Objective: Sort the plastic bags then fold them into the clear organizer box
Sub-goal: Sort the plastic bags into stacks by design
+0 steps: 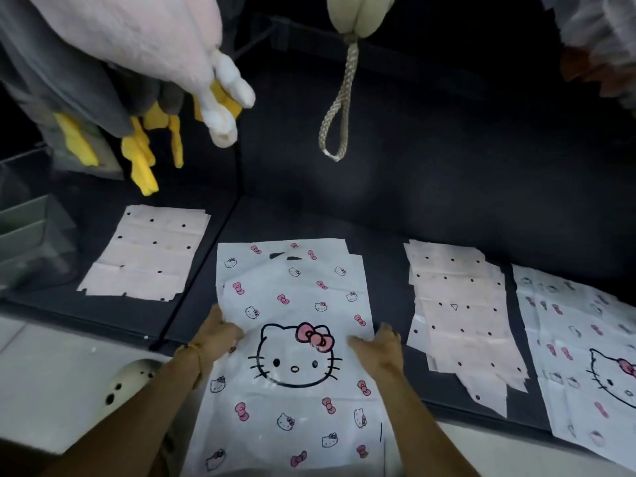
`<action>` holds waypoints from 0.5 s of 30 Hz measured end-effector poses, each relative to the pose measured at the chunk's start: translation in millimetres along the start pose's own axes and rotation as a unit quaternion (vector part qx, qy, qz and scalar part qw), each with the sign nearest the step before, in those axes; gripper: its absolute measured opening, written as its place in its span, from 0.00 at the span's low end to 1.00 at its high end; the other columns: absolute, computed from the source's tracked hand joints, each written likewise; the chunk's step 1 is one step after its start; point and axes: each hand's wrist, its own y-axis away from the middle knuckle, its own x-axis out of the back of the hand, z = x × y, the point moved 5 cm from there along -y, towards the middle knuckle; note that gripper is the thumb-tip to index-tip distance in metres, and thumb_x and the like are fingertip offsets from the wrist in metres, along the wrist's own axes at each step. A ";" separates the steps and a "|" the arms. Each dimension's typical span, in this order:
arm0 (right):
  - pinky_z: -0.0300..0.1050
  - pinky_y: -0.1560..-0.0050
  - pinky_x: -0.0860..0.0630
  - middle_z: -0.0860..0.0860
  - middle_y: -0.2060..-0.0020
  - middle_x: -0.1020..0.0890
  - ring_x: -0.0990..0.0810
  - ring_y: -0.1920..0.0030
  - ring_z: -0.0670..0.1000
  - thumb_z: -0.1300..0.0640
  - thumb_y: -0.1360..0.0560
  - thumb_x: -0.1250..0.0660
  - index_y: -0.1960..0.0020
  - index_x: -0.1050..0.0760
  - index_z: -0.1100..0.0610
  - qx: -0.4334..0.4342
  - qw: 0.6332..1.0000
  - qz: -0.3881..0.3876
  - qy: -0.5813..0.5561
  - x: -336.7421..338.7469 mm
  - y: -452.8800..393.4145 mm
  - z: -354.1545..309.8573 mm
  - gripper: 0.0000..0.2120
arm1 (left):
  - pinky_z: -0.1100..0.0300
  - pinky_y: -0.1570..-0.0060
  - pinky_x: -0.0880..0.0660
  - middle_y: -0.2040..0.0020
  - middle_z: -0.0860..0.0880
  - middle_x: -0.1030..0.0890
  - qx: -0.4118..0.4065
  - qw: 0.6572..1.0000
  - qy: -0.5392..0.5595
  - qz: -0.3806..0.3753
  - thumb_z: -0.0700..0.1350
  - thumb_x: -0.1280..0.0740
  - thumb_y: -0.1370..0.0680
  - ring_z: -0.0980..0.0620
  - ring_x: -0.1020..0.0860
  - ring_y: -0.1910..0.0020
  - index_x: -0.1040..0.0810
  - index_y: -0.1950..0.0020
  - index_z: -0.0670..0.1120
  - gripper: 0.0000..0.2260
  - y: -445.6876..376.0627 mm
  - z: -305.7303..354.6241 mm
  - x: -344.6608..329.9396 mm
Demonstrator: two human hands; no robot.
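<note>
The Hello Kitty bag [296, 346] lies flat on the dark mat [413, 208], atop a matching one. The left hand [220, 333] and right hand [377, 349] press its side edges with flat fingers, holding nothing. Sorting looks nearly done; next probably comes folding it for the clear organizer box [24, 228], far left.

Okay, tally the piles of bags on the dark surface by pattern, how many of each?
Cat-face and bow print piles: 2, the centre pile under both hands and the far-right pile.
Pink dotted piles: 2, the left pile and the right pile.
Total: 4 piles.
</note>
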 end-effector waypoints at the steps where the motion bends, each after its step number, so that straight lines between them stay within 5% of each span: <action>1: 0.50 0.47 0.23 0.56 0.42 0.24 0.23 0.46 0.56 0.51 0.32 0.27 0.38 0.31 0.61 -0.008 0.998 -0.012 -0.053 -4.3 -2.6 -0.5 0.27 | 0.60 0.69 0.27 0.56 0.45 0.22 -0.005 1.000 -0.006 -0.006 0.29 0.37 0.29 0.51 0.24 0.62 0.32 0.43 0.46 0.19 0.2 -2.5 1.2; 4: 0.39 0.62 0.26 0.52 0.51 0.20 0.21 0.59 0.48 0.57 0.33 0.25 0.49 0.28 0.56 0.000 0.983 -0.075 -0.169 -11.2 -6.2 -4.5 0.17 | 0.66 0.69 0.28 0.56 0.50 0.20 -0.042 0.998 -0.026 -0.031 0.29 0.35 0.29 0.55 0.23 0.62 0.30 0.43 0.50 0.21 6.3 -4.1 1.8; 6: 0.35 0.69 0.28 0.49 0.54 0.22 0.22 0.61 0.45 0.60 0.31 0.27 0.47 0.30 0.52 0.028 0.980 -0.063 -0.186 -4.9 -7.6 -4.2 0.17 | 0.68 0.65 0.26 0.53 0.54 0.19 -0.076 0.996 -0.029 -0.041 0.30 0.34 0.28 0.58 0.21 0.56 0.30 0.42 0.53 0.22 13.0 2.4 -0.2; 11: 0.33 0.73 0.28 0.42 0.59 0.24 0.23 0.67 0.44 0.62 0.25 0.34 0.48 0.30 0.49 0.132 0.972 0.045 -0.192 45.6 -1.4 0.9 0.11 | 0.64 0.53 0.27 0.47 0.54 0.21 -0.178 0.982 -0.033 -0.059 0.33 0.36 0.23 0.57 0.23 0.51 0.30 0.37 0.51 0.19 34.6 44.4 -32.2; 15: 0.28 0.70 0.30 0.39 0.58 0.23 0.24 0.69 0.38 0.65 0.24 0.36 0.50 0.27 0.48 0.158 0.947 0.216 -0.178 127.9 6.7 33.3 0.11 | 0.60 0.57 0.23 0.50 0.56 0.19 -0.229 0.964 -0.037 -0.132 0.36 0.35 0.23 0.56 0.21 0.55 0.29 0.42 0.59 0.19 58.1 87.2 -103.5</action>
